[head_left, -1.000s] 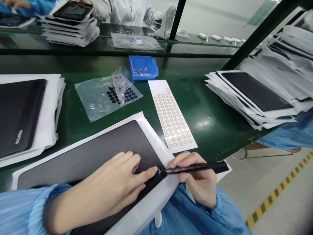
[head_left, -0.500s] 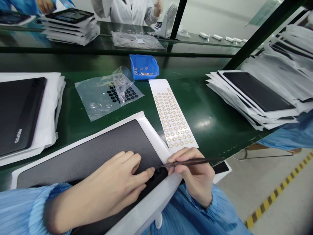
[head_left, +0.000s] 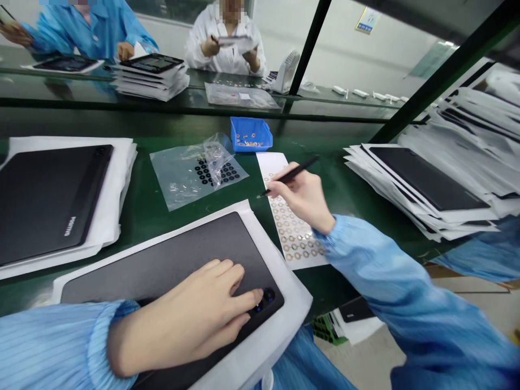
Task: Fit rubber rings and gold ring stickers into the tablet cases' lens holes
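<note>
A dark tablet lies back up on white wrapping at the bench edge. My left hand rests on it with fingers apart and nothing held; the index fingertip touches the camera area beside a round lens. My right hand pinches dark tweezers above a white sheet of ring-shaped stickers. The tweezer tip points left, past the sheet's edge; whether it grips anything is too small to tell. To the left, a clear plastic bag lies with black round pads.
Behind the sheet stands a blue bin of small rings. Wrapped tablets are stacked at left and right. A green-framed shelf runs across the back. Two people work beyond it.
My right hand has moved with the tweezers from the tablet's camera corner forward to over the sticker sheet. My left hand stays on the tablet. The camera view has tilted up.
</note>
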Motion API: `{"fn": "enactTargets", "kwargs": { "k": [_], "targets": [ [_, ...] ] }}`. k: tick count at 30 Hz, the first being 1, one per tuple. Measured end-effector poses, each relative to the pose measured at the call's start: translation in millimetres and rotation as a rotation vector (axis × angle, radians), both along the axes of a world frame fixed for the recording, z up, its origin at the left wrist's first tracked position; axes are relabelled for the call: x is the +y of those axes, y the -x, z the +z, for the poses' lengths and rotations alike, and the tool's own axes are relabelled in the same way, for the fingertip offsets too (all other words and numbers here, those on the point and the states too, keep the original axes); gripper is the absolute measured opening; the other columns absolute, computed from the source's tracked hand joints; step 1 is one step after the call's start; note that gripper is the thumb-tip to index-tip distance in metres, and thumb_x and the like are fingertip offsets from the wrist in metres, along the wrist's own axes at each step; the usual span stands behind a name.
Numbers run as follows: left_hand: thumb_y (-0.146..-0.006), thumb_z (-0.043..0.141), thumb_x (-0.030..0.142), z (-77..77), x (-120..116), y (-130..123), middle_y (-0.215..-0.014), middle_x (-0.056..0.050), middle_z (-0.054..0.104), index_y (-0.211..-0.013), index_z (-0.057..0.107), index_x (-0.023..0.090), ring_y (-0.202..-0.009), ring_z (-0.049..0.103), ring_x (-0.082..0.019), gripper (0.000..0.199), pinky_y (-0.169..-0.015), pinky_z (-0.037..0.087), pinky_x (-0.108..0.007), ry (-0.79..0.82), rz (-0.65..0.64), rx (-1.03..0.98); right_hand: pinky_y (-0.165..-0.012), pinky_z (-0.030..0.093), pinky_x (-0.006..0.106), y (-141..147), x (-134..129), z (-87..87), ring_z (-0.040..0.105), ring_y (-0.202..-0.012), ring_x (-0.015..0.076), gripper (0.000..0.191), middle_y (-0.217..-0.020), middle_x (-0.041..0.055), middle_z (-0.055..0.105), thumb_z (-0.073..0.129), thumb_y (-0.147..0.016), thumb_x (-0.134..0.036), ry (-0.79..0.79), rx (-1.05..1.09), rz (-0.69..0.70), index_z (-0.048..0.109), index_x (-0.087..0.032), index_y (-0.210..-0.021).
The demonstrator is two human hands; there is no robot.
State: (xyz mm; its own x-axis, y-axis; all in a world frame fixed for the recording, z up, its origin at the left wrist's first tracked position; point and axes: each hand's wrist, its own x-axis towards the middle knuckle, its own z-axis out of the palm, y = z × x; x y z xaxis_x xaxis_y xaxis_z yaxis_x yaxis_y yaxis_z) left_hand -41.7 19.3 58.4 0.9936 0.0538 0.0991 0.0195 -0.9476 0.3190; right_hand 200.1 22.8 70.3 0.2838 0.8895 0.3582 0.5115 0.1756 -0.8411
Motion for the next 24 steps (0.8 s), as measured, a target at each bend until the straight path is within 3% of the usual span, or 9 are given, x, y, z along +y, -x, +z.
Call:
{"fn": "enactTargets", "kwargs": {
  "k": [4, 8, 13, 16, 20, 24],
  "targets": [
    [-0.087, 0.056, 0.015, 2.0, -0.2, -0.7, -0.081, -0.003, 0.05, -0.114, 0.058, 0.021, -0.072, 0.047, -0.019, 0.027, -0.064, 0.036, -0.03, 0.009, 0.004, 0.012, -0.064, 0.054, 0.027, -4.0, 67.6, -11.9, 0.067, -0.062, 0.0167, 0.015, -0.063, -0.0002, 0.062, 0.067, -0.079, -0.02, 0.039, -0.086, -0.002, 0.054, -0.017, -0.072],
    [-0.088, 0.057, 0.017, 3.9, 0.4, -2.2, -0.082, -0.003, 0.051, -0.111, 0.059, 0.021, -0.072, 0.047, -0.018, 0.024, -0.065, 0.038, -0.029, 0.014, 0.02, 0.022, -0.067, 0.054, 0.029, -6.3, 104.2, -21.4, 0.067, -0.064, 0.0175, 0.017, -0.061, 0.001, 0.062, 0.064, -0.081, -0.017, 0.02, -0.113, -0.016, 0.051, -0.018, -0.069],
    [-0.089, 0.055, 0.022, 2.8, 0.7, -2.8, -0.084, -0.003, 0.051, -0.111, 0.059, 0.022, -0.072, 0.047, -0.018, 0.022, -0.065, 0.038, -0.029, 0.033, 0.024, 0.035, -0.066, 0.054, 0.028, 8.9, 116.0, -21.0, 0.067, -0.062, 0.0169, 0.015, -0.061, 0.0001, 0.062, 0.063, -0.081, -0.018, -0.001, -0.114, 0.053, 0.053, -0.017, -0.07],
    [-0.09, 0.054, 0.024, 2.8, 0.3, -3.1, -0.085, -0.003, 0.051, -0.114, 0.058, 0.023, -0.073, 0.048, -0.018, 0.024, -0.066, 0.038, -0.03, 0.027, 0.024, 0.05, -0.064, 0.054, 0.026, 32.7, 115.8, -20.1, 0.067, -0.062, 0.016, 0.014, -0.065, 0.0, 0.064, 0.065, -0.079, -0.019, -0.017, -0.09, 0.184, 0.054, -0.017, -0.071],
    [-0.09, 0.055, 0.026, 2.3, 0.6, -2.2, -0.084, -0.003, 0.052, -0.115, 0.058, 0.024, -0.073, 0.048, -0.019, 0.025, -0.068, 0.038, -0.031, 0.002, 0.025, 0.045, -0.063, 0.053, 0.025, 60.4, 115.3, -26.9, 0.067, -0.062, 0.0154, 0.013, -0.064, -0.0007, 0.063, 0.064, -0.079, -0.016, 0.036, -0.078, 0.321, 0.055, -0.017, -0.071],
    [-0.089, 0.057, 0.027, 1.3, 1.1, -1.4, -0.083, -0.002, 0.052, -0.112, 0.059, 0.023, -0.072, 0.049, -0.018, 0.023, -0.066, 0.037, -0.03, -0.024, 0.023, 0.033, -0.06, 0.052, 0.024, 67.5, 115.1, -32.4, 0.064, -0.055, 0.0145, 0.019, -0.056, -0.003, 0.06, 0.068, -0.074, -0.013, 0.086, -0.104, 0.369, 0.053, -0.018, -0.064]
  ]
}}
